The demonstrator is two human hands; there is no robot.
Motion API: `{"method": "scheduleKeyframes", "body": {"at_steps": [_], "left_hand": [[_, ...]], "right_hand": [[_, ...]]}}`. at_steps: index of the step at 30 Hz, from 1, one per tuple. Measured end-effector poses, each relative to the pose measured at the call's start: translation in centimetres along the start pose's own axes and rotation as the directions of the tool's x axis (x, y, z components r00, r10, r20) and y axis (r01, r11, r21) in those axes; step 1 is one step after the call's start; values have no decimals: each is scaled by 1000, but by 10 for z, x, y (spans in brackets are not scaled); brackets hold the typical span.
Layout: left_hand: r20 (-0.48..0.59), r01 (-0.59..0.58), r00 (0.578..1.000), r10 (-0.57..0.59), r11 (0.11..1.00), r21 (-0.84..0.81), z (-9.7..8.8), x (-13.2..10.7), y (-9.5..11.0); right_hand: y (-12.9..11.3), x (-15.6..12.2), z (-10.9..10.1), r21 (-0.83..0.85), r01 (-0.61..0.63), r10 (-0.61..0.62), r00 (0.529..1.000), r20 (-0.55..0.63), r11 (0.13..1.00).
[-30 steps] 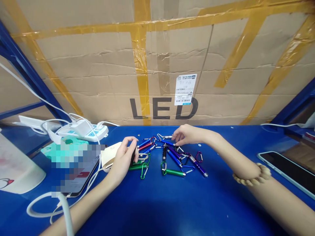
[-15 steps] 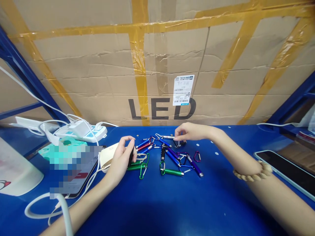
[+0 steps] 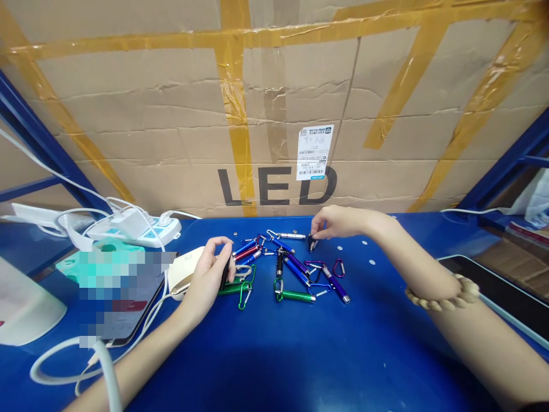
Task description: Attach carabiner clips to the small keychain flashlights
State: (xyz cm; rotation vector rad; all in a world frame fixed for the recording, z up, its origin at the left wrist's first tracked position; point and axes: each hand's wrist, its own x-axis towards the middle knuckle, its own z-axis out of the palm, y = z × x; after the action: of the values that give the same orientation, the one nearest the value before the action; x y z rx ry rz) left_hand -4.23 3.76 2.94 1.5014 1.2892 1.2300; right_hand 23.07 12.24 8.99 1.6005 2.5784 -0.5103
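Note:
Several small keychain flashlights (image 3: 295,269) in blue, green, red, purple and silver lie in a loose pile with carabiner clips on the blue table (image 3: 274,355). My left hand (image 3: 210,274) is curled round a black flashlight at the pile's left edge. My right hand (image 3: 338,222) pinches a small dark flashlight part (image 3: 311,244), lifted just above the table at the pile's far right. A bead bracelet (image 3: 441,294) sits on my right wrist. Tiny button cells (image 3: 338,248) dot the table near the right hand.
A taped cardboard box marked LED (image 3: 274,114) walls off the back. At left are a white power strip (image 3: 132,226) with cables, a cream power bank (image 3: 184,272), a blurred phone (image 3: 124,292) and a white container (image 3: 26,303). A second phone (image 3: 501,292) lies at right.
My right hand has drawn back to the right from the pile and raised a small dark piece in a pinch. My left hand keeps its hold on the black flashlight.

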Motion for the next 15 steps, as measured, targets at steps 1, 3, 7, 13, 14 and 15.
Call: {"method": "scheduleKeyframes", "body": {"at_steps": [1, 3, 7, 13, 14, 15], "left_hand": [[1, -1, 1000, 1, 1000, -2, 0, 0, 0], [0, -2, 1000, 2, 1000, 0, 0, 1, -1], [0, -7, 1000, 7, 1000, 7, 0, 1, -2], [9, -19, 1000, 19, 1000, 10, 1, 0, -2], [6, -21, 1000, 20, 1000, 9, 1, 0, -1], [1, -21, 1000, 21, 1000, 5, 0, 0, -1]], "right_hand": [[-1, 0, 0, -8, -8, 8, 1000, -12, 1000], [-8, -3, 0, -20, -7, 7, 1000, -4, 1000], [-33, -9, 5, -73, -73, 89, 964, 251, 995], [-53, 2, 27, -96, -66, 91, 958, 274, 993], [-52, 4, 29, -86, -51, 72, 964, 255, 995], [-50, 6, 30, -74, -39, 56, 969, 240, 996]]}}
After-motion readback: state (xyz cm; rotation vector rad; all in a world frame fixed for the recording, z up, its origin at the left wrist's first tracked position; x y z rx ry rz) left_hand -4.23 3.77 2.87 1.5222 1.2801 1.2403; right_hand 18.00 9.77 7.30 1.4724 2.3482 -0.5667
